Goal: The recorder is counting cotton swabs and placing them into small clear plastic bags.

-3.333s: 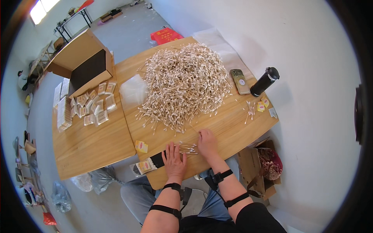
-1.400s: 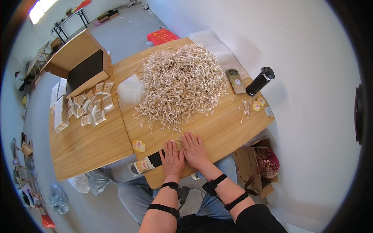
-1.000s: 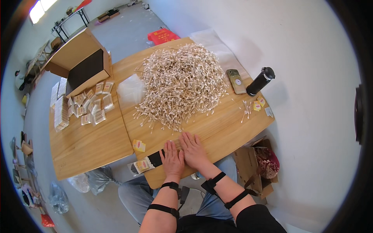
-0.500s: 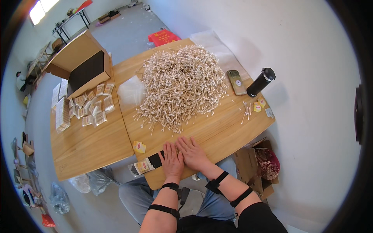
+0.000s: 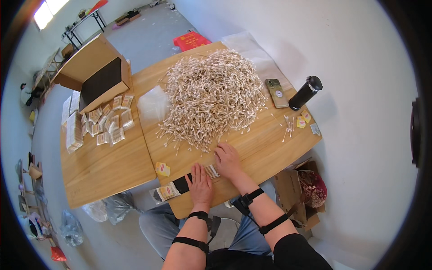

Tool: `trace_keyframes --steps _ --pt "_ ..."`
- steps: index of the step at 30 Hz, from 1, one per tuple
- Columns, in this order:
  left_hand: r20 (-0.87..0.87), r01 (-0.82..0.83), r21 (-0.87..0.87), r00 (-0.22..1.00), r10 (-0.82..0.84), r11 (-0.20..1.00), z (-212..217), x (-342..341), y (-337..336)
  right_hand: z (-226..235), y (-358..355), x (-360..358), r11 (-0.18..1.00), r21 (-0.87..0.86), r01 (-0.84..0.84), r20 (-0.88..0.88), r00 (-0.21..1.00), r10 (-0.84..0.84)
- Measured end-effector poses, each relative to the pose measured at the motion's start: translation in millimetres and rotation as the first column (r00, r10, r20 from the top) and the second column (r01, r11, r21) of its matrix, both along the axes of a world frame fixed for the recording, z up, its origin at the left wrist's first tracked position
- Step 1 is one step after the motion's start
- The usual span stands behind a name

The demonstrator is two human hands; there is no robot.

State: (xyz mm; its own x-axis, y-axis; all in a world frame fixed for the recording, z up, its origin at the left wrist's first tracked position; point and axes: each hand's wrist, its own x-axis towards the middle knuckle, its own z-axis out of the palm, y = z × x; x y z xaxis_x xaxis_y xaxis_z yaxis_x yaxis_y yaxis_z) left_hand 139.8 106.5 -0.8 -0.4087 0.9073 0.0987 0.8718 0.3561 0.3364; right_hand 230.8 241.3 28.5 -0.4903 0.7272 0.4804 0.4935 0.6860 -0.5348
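My left hand (image 5: 201, 185) lies flat with its fingers stretched over a black strip (image 5: 182, 185) at the table's near edge. A short row of cotton swabs (image 5: 211, 171) shows just right of its fingers. On the strip's left end sits a clear packet of cotton swabs (image 5: 167, 192) with a yellow and white card. My right hand (image 5: 228, 159) is at the near side of a big heap of cotton swabs (image 5: 211, 96), fingers curled down to the table; what they hold, if anything, is hidden. Two yellow and white cards (image 5: 163, 169) lie left of my left hand.
Filled packets (image 5: 108, 121) and an open cardboard box (image 5: 105, 83) stand on the left table. Clear bags (image 5: 154, 104) lie beside the heap. A phone (image 5: 276, 93), a black bottle (image 5: 306, 93) and loose swabs (image 5: 288, 128) are at the right. Below stands a carton (image 5: 290, 193).
My right hand has lifted off the row beside my left hand and moved up and right toward the heap, its fingers curling. The row of swabs has come into view. My left hand stays flat.
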Motion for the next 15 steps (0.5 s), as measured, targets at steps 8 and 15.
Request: trace_keyframes --steps 8,15 --pt "0.05 0.015 0.048 0.999 -0.017 0.999 6 0 -2 2 -12 19 0.997 -0.049 0.065 0.074 0.995 -0.062" --pt "0.081 0.028 0.08 0.996 -0.035 0.996 9 0 -2 -5 -16 24 0.992 -0.076 0.098 -0.017 0.995 -0.1"
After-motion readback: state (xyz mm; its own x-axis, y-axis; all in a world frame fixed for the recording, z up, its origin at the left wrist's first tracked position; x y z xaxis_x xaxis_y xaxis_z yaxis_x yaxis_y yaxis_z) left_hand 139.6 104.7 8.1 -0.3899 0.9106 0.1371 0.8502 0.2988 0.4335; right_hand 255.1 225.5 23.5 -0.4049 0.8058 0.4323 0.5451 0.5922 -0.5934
